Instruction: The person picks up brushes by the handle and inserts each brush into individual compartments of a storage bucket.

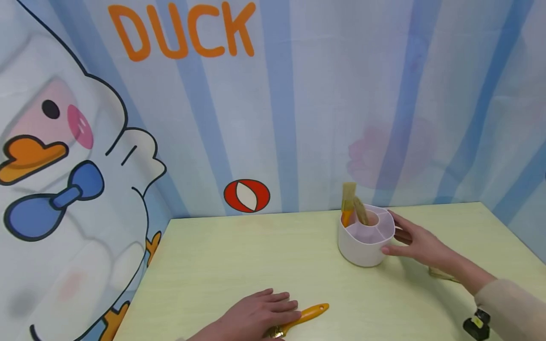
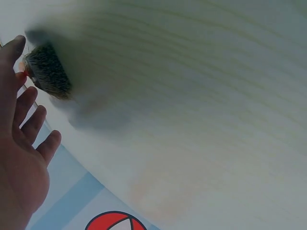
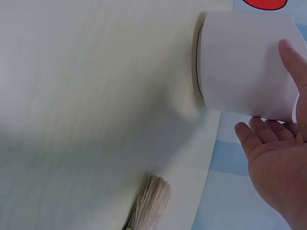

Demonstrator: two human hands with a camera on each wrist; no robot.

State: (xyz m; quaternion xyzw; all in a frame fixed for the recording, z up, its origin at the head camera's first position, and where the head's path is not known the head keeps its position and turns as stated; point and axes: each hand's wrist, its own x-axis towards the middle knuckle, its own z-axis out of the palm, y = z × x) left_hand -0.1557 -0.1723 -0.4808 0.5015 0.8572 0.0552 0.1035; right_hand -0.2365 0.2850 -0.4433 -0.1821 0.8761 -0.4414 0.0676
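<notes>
My left hand (image 1: pixel 266 313) lies over a paintbrush with an orange handle (image 1: pixel 313 310), its fingers extended across it and hiding part of it. In the left wrist view the dark bristles (image 2: pixel 50 72) show beside the thumb and fingertips. With thumb on the near side and fingers round the right side, my right hand (image 1: pixel 420 244) grips a white divided holder (image 1: pixel 360 253). The holder stands upright on the table; in it are a pale-bristled brush (image 1: pixel 348 195) with an orange lower part and another pale-tipped brush (image 1: pixel 361 211).
Behind the right forearm, another brush (image 1: pixel 443 274) lies partly hidden on the pale wooden table (image 1: pixel 239 255); its light bristles (image 3: pixel 151 201) show in the right wrist view. A blue-striped cloth (image 1: pixel 315 118) with a duck print hangs behind the table and at its left side.
</notes>
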